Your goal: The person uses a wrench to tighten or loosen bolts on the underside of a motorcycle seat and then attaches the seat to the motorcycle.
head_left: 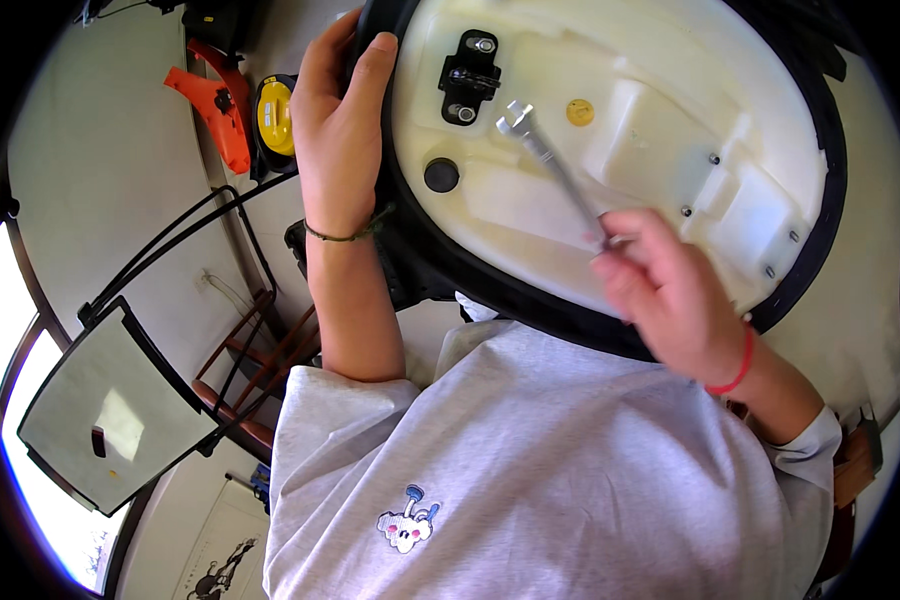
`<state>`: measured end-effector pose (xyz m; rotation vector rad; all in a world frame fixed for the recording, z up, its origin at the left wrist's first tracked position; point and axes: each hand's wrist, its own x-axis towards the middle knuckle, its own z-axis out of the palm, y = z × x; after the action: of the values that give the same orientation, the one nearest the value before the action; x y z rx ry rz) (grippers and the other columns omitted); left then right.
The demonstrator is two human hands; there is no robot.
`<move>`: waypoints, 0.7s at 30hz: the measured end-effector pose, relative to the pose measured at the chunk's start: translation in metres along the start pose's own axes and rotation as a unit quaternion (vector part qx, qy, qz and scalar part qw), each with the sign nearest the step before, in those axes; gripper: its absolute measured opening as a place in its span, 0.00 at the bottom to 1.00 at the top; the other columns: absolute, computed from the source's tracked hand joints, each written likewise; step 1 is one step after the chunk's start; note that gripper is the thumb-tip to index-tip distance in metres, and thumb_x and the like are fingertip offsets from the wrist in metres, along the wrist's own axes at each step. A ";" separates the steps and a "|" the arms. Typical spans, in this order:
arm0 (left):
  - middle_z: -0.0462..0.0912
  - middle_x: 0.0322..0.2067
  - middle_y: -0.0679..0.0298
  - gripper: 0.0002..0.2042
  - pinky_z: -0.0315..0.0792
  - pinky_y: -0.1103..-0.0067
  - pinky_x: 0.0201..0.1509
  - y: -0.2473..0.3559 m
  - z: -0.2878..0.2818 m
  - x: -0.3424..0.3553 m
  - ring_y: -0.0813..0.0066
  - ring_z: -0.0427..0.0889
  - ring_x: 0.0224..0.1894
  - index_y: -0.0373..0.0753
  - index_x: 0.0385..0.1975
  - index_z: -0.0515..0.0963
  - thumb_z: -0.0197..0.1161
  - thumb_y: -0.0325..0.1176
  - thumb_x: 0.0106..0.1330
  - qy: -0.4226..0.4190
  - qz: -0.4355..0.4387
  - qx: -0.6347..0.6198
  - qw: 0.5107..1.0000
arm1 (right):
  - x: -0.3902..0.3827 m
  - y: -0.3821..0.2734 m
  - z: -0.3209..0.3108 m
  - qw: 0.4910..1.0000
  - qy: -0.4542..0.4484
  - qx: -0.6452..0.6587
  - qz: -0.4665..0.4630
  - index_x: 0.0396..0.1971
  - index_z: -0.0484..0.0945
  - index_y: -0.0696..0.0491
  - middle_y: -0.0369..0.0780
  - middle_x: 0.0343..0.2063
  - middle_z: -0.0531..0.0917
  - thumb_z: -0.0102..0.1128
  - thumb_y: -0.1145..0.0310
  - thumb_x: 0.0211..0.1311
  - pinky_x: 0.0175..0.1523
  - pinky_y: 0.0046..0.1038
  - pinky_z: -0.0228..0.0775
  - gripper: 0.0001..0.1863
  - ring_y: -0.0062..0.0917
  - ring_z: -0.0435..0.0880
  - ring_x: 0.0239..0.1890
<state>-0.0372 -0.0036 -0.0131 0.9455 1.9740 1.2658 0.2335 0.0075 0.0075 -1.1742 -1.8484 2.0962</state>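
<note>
A scooter seat (530,215) is turned so that its cream plastic underside faces me, with black trim round the edge. My left hand (342,130) grips the seat's left rim, thumb on top and fingers behind, partly hidden. A wrench (562,185) is pinched in my right hand (682,300), slightly blurred. Its open jaw points up and left, just below and to the right of a black metal latch bracket (470,78) fastened with two nuts. A round black rubber plug (441,175) sits lower left of the jaw.
Orange plastic panels (215,105) and a yellow-and-black object (275,115) lie beyond my left hand. A black-framed panel (115,410) on bent black tubes stands at left. Wooden chairs (255,370) are beside my left elbow.
</note>
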 end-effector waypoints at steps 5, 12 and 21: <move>0.81 0.49 0.62 0.19 0.68 0.82 0.58 -0.005 -0.002 0.001 0.79 0.78 0.51 0.31 0.57 0.74 0.61 0.32 0.70 -0.009 -0.008 -0.036 0.999 | 0.020 -0.004 -0.045 0.999 0.029 -0.029 -0.021 0.39 0.80 0.61 0.34 0.22 0.78 0.57 0.69 0.70 0.30 0.18 0.64 0.10 0.14 0.72 0.24; 0.81 0.49 0.63 0.18 0.68 0.83 0.58 -0.007 -0.002 0.002 0.79 0.77 0.51 0.31 0.57 0.74 0.61 0.32 0.70 -0.008 -0.008 -0.037 0.999 | 0.055 -0.015 -0.065 0.994 0.025 -0.079 -0.066 0.40 0.82 0.62 0.37 0.33 0.86 0.58 0.69 0.69 0.44 0.19 0.71 0.11 0.17 0.80 0.35; 0.81 0.48 0.62 0.18 0.68 0.82 0.58 -0.007 -0.003 0.003 0.79 0.77 0.51 0.31 0.57 0.74 0.61 0.32 0.70 -0.008 -0.006 -0.036 0.999 | 0.095 -0.004 -0.081 0.994 0.015 -0.085 -0.061 0.42 0.81 0.60 0.25 0.22 0.70 0.55 0.67 0.72 0.28 0.13 0.52 0.11 0.07 0.61 0.24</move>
<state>-0.0426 -0.0047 -0.0187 0.9043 1.9071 1.3092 0.2146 0.1248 -0.0302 -1.0881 -2.0634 1.8788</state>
